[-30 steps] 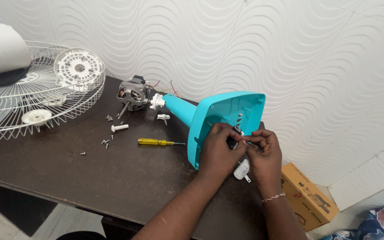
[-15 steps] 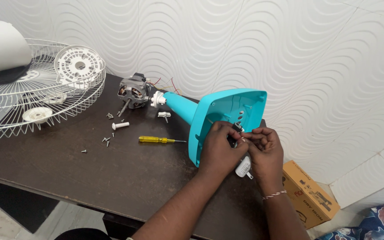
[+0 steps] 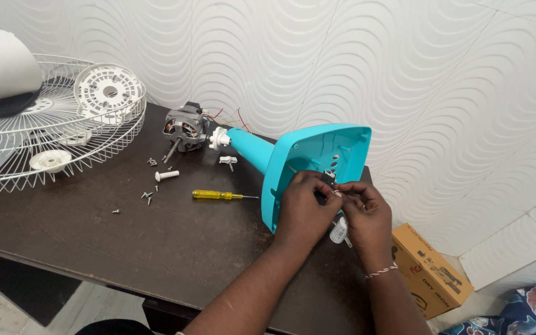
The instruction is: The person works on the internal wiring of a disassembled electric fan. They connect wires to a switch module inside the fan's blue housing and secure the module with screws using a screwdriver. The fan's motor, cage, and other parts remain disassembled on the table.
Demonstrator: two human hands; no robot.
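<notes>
Left hand: our left hand [image 3: 303,208] lies against the open underside of the turquoise fan base [image 3: 317,162], its fingers curled together around a small dark part [image 3: 328,180]; how firmly they clamp it we cannot tell.
Right hand: our right hand [image 3: 367,217] sits just beside the left one, thumb and forefinger pinched together at the same dark part, where thin wires meet it.
White plug: a small white plug [image 3: 339,232] hangs below and between our two hands, touching neither palm that we can see.
Fan base: it lies on its side near the right end of the desk [image 3: 94,248], hollow underside turned towards us, its tapered neck pointing left towards the motor.
Motor: the bare grey motor [image 3: 184,130] rests at the far edge of the desk by the wall, joined to the neck by a white collar [image 3: 219,138], with red and yellow wires showing behind it.
Screwdriver: a yellow-handled screwdriver [image 3: 218,195] lies flat on the desk, left of the base, its tip pointing towards it.
Small parts: a white peg [image 3: 166,175], a white clip [image 3: 227,160] and scattered screws [image 3: 147,196] lie between the motor and the screwdriver.
Fan guard: the white wire guard [image 3: 51,149] overhangs the left end of the desk, with a round white plate [image 3: 108,90] leaning in it.
Cardboard box: an orange-brown box [image 3: 430,270] stands below the right end of the desk, by the wall.
</notes>
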